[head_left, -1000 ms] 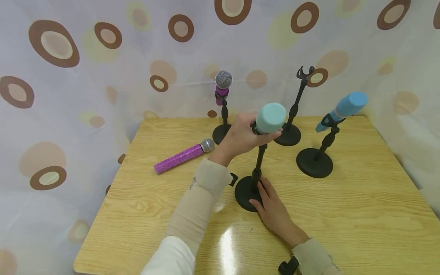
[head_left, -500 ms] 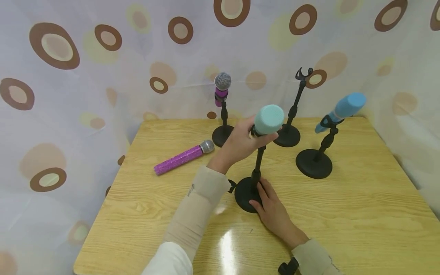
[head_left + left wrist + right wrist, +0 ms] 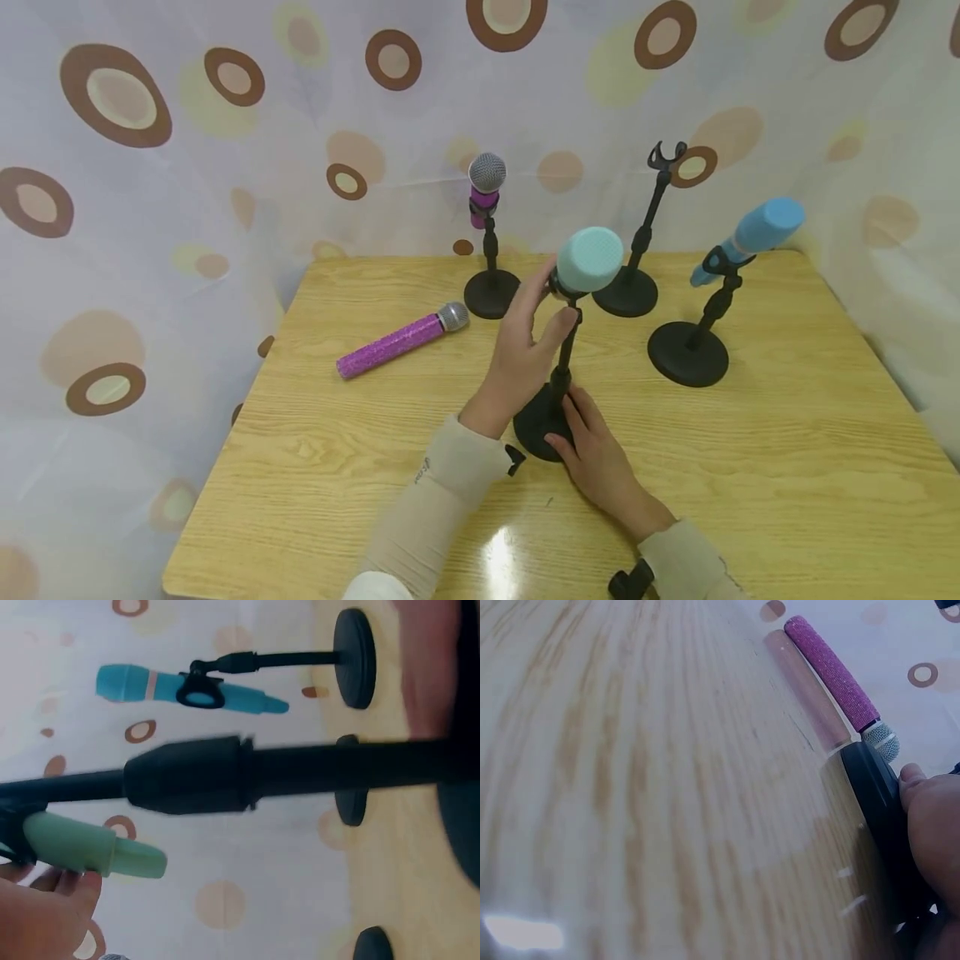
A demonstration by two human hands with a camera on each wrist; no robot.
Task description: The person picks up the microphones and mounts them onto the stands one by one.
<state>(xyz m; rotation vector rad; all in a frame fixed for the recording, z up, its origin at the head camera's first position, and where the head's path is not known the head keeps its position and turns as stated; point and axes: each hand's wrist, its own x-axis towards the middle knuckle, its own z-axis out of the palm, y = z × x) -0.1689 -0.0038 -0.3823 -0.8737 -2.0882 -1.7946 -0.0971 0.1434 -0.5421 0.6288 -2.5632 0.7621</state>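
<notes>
A mint-green microphone sits tilted in the clip of a black tabletop stand. My left hand is beside that clip, its fingers touching the microphone and its thumb apart from the head. In the left wrist view the fingertips meet the underside of the mint handle. Lower down, my right hand rests on the stand's round base, fingers at the foot of the pole and thumb over the disc. The right wrist view shows the thumb by the base's edge.
A glittery purple microphone lies on the wooden table. Behind it, another purple microphone stands in a stand. A stand with a bare clip is at the back, and a blue microphone sits in one at the right.
My left hand has loosened from around the mint microphone and lowered slightly; its thumb has come away from the front of the head. The right hand stays on the base.
</notes>
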